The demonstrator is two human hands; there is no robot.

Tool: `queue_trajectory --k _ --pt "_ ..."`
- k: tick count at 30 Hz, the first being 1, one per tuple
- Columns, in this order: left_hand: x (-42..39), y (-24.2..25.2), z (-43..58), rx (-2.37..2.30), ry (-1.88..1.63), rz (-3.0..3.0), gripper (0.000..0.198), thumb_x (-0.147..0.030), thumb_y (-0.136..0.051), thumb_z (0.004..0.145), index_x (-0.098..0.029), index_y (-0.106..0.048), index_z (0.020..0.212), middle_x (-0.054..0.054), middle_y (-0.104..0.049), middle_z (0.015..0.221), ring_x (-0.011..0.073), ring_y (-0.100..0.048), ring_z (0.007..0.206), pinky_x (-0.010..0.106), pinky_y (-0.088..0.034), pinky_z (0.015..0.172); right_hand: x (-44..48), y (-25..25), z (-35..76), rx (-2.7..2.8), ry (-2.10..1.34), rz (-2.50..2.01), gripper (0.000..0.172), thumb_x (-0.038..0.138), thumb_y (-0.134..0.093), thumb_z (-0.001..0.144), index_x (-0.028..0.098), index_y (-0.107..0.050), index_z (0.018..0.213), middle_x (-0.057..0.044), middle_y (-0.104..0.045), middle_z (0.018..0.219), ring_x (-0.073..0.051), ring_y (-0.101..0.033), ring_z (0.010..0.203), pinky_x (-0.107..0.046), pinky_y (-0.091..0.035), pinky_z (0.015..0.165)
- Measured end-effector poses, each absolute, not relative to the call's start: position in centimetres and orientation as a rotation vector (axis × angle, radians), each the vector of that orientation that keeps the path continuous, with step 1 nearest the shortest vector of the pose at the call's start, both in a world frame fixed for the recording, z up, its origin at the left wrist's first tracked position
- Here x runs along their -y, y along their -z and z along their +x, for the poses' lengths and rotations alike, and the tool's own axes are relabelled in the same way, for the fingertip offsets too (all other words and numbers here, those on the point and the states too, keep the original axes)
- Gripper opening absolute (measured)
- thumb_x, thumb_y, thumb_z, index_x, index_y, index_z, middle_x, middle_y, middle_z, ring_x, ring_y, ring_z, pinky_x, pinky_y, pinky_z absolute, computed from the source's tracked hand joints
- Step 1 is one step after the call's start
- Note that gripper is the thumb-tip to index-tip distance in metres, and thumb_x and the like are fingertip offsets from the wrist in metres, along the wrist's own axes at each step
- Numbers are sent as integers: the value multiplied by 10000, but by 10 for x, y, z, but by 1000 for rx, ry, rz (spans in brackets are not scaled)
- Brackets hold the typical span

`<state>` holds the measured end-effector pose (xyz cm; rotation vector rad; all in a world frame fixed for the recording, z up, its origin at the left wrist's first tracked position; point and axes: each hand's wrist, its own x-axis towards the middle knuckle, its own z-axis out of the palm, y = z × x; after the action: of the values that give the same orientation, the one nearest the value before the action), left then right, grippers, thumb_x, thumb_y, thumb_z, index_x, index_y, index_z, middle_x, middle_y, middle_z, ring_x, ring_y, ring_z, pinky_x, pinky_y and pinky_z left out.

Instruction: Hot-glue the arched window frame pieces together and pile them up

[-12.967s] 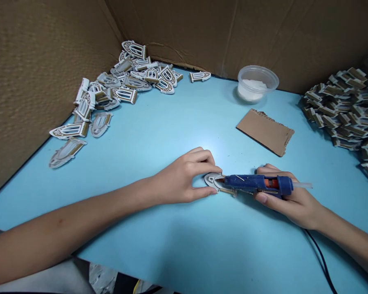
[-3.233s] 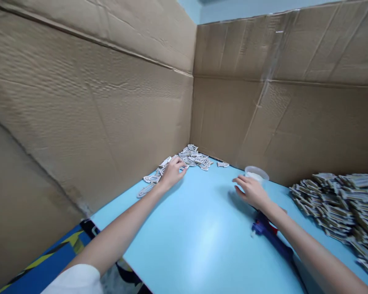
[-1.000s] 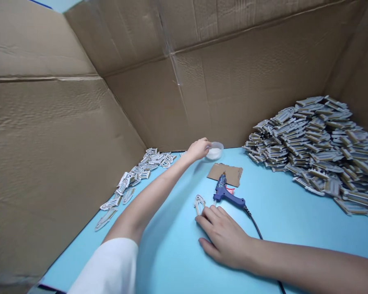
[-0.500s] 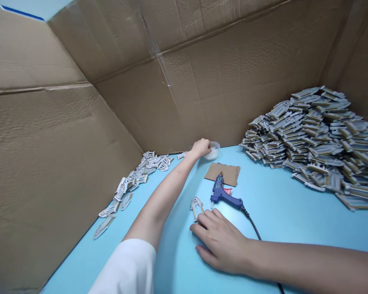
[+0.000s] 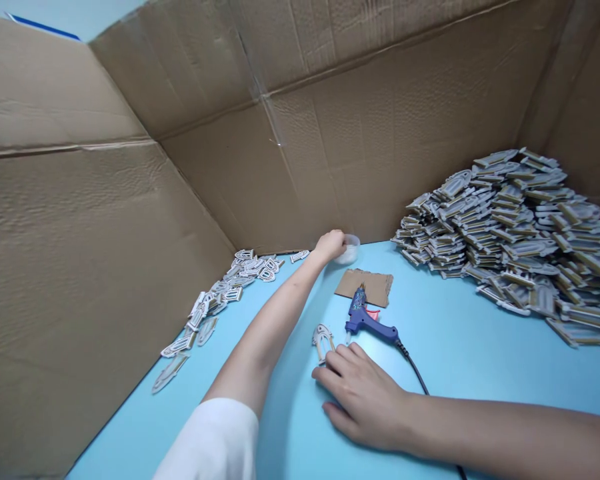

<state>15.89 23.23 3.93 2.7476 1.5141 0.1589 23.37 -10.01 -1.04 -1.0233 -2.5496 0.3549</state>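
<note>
My left hand [image 5: 329, 245] reaches far across the blue table [image 5: 460, 347] to a small clear plastic cup [image 5: 353, 249] of white stuff by the back wall. Its fingers are curled at the cup's rim, and what they hold is hidden. My right hand [image 5: 363, 395] lies flat on the table with fingers stretched, fingertips touching a small white arch-shaped piece [image 5: 323, 338]. A blue glue gun [image 5: 366, 321] lies just beyond that hand, untouched, its nozzle pointing at a torn cardboard scrap [image 5: 365, 285].
Several loose white arch pieces [image 5: 229, 288] lie along the left cardboard wall. A large heap of stacked pieces [image 5: 515, 230] fills the right back corner. The gun's black cord [image 5: 417, 377] runs under my right forearm. Cardboard walls [image 5: 105, 220] enclose the table.
Over the last second both hands have stayed where they are, the left at the cup and the right on the arch piece. Only the camera has shifted slightly.
</note>
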Motion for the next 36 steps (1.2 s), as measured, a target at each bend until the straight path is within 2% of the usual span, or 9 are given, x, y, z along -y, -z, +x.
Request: queue_trajectory --k 8,13,15,17,22,25,28,32,36 --pt "-214 -48 151 -1373 -690 2580 313 -385 -636 1022 -117 -662 1182 93 -670 1196 185 -661 1093 395 -588 983 101 8 235 2527 -449 -1025 261 337 -540 1001 221 -573 1232 -99 -629 1181 -284 -524 1068 -447 -370 933" --pt "-151 -37 118 -1158 -999 2355 269 -359 -606 1019 -99 -654 969 44 -673 848 102 -597 729 226 -522 704 101 7 238 2455 -508 -1082 288 319 -573 977 221 -594 1247 -111 -603 1227 -302 -523 1080 -476 -412 932" --pt "-113 -25 90 -1060 -1031 2260 303 -386 -595 1016 -100 -637 925 48 -674 795 79 -529 615 195 -448 583 100 6 238 2413 -539 -1084 299 304 -581 970 215 -602 1255 -117 -593 1235 -308 -523 1082 -487 -431 930" --pt "-74 -11 60 -985 -1032 2165 323 -408 -572 1026 -108 -619 916 62 -696 815 67 -505 570 187 -420 542 98 6 239 2351 -563 -1081 315 278 -573 974 211 -601 1281 -123 -584 1245 -308 -523 1079 -492 -445 926" --pt "-7 9 17 -833 -907 1977 295 -387 -652 971 -122 -623 844 91 -706 850 127 -640 750 225 -511 679 94 7 241 2254 -590 -1066 370 220 -560 997 224 -565 1366 -146 -536 1390 -326 -508 1212 -532 -428 1017" --pt "2 11 17 -628 -845 1986 169 -274 -695 916 -128 -650 844 88 -707 879 144 -657 833 254 -522 770 90 6 243 2235 -642 -1059 385 227 -568 1014 224 -526 1396 -151 -542 1427 -316 -513 1261 -517 -423 1045" --pt "0 8 19 -484 -864 2039 45 -156 -654 893 -138 -629 859 64 -685 856 130 -641 826 255 -516 777 88 5 244 2192 -706 -1025 345 225 -564 1028 233 -532 1372 -131 -604 1373 -289 -556 1249 -484 -439 1046" --pt "-1 3 20 -444 -865 2055 88 -104 -653 849 -148 -594 801 62 -689 849 128 -642 810 263 -534 768 86 4 246 2108 -720 -926 439 178 -586 1008 246 -520 1436 -120 -653 1318 -274 -608 1217 -462 -492 1015" --pt "0 2 20 -385 -840 2047 124 -99 -676 874 -147 -590 799 64 -699 828 125 -658 804 263 -552 768 82 3 248 2040 -792 -892 489 165 -604 994 256 -534 1469 -119 -676 1279 -267 -640 1176 -448 -534 993"
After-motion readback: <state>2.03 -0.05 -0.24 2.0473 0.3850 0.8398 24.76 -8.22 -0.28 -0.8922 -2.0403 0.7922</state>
